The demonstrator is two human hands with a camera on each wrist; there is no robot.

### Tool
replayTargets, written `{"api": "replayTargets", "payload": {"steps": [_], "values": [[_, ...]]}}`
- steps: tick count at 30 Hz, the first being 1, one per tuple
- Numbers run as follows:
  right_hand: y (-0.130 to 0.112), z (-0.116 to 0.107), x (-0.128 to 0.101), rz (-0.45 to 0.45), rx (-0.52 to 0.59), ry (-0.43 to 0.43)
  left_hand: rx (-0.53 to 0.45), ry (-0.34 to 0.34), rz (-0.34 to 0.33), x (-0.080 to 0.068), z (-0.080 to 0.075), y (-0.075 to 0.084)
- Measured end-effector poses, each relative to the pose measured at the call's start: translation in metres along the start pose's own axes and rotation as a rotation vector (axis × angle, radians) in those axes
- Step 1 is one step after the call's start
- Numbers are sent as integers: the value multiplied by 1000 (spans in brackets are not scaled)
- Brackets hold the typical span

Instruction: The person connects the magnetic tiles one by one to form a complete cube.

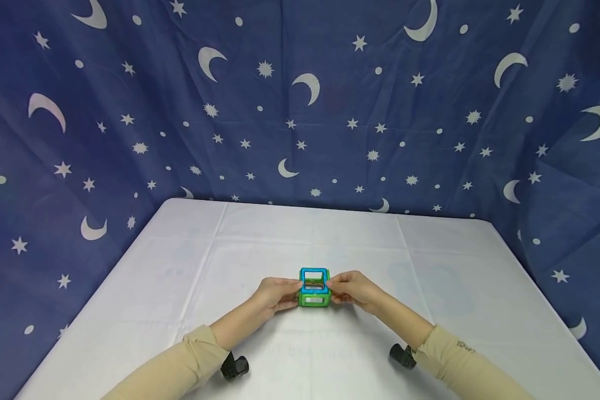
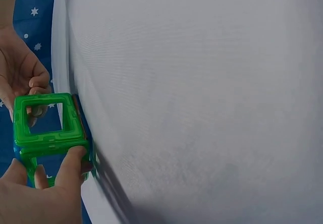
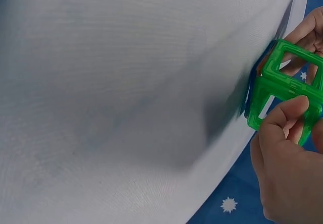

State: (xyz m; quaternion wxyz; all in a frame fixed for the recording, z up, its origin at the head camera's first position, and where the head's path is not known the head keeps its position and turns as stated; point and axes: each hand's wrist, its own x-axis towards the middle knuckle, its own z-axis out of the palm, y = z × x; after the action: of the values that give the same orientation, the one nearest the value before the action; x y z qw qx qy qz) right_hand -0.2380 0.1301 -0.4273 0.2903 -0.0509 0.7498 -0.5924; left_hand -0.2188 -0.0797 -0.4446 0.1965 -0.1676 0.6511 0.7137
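Observation:
A small cube of magnetic tiles [image 1: 314, 300] stands at the middle of the white table, between both hands. Its top frame is blue and its side frames are green, each with an open square centre. The left hand [image 1: 278, 293] grips the cube's left side, its thumb near the blue top edge. From the other side the right hand [image 1: 355, 289] holds the cube with thumb and fingers. Green frames [image 2: 48, 118] fill the near side in the left wrist view. In the right wrist view, fingers curl at the lower green frame [image 3: 282, 85].
White cloth covers the table [image 1: 260, 239]. Behind and beside it hangs a dark blue curtain [image 1: 330, 105] with moons and stars. Black wrist cameras sit under the left sleeve [image 1: 190, 355] and the right sleeve [image 1: 455, 355].

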Motion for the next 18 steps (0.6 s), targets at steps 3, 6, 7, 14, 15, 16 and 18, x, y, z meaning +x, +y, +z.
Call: {"api": "replayTargets", "payload": {"steps": [3, 6, 7, 14, 15, 16, 18], "values": [[-1, -1, 0, 17, 23, -9, 7, 4, -14, 0, 0, 1], [0, -3, 3, 46, 58, -22, 44, 7, -28, 0, 0, 4], [0, -4, 4, 58, 72, -26, 55, 8, -33, 0, 0, 5], [-2, -5, 11, 95, 86, -23, 59, -1, -69, 4, 0, 7], [-2, -4, 11, 91, 84, -19, 52, -1, -70, 4, 0, 7], [-2, -4, 11, 88, 83, -14, 45, 2, -72, 5, 0, 7], [-1, -4, 12, 90, 84, -10, 32, 5, -76, 5, 1, 7]]}}
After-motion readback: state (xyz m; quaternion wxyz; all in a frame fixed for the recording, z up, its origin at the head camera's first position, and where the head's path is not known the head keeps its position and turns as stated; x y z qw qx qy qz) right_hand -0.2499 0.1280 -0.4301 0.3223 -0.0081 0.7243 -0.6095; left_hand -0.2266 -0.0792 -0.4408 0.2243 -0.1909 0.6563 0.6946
